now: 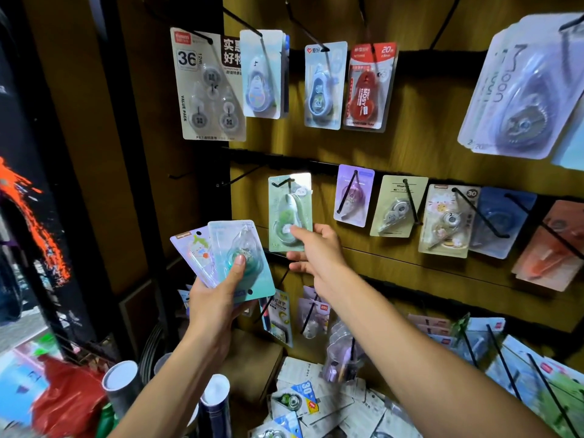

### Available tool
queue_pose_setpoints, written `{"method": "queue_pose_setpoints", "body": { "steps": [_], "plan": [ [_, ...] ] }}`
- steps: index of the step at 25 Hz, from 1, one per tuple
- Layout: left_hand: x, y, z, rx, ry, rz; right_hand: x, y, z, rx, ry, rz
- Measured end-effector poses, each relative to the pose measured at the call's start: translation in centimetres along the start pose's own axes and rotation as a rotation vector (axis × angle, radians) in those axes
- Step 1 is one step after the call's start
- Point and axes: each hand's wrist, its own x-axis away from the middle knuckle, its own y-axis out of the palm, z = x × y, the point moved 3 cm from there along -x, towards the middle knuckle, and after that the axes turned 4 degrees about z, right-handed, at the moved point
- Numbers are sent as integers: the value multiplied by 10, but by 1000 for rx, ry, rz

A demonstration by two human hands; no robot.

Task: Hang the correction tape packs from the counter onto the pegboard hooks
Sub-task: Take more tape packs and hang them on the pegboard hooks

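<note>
My left hand (218,298) holds a fanned stack of correction tape packs; the front one is a teal pack (241,248) with my thumb pressed on its clear blister, and a lilac pack (196,248) sticks out behind it. My right hand (311,248) reaches to the pegboard and pinches the lower edge of a pale green pack (289,203) whose top hole sits on a black hook (281,184) in the middle row. More loose packs (297,403) lie piled on the counter below.
Other packs hang on the upper row (324,85) and to the right in the middle row (398,205). Two bare hooks (243,175) stick out left of the green pack. Long black pegs (505,352) jut out at lower right. Cardboard tubes (121,384) stand at lower left.
</note>
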Motion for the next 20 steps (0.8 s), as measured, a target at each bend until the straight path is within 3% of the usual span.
{"method": "queue_pose_setpoints", "body": {
  "steps": [10, 15, 18, 20],
  "plan": [
    [-35, 24, -26, -23, -51, -83, -111, 11, -9, -143, 124, 135],
    [-48, 19, -35, -230, 8, -122, -131, 5, 9, -102, 137, 136],
    [-49, 13, -34, -410, 18, -241, -112, -6, 31, 218, -84, 122],
    [-45, 13, -30, -455, 7, -378, -85, -10, 33, 265, -242, -129]
  ]
}}
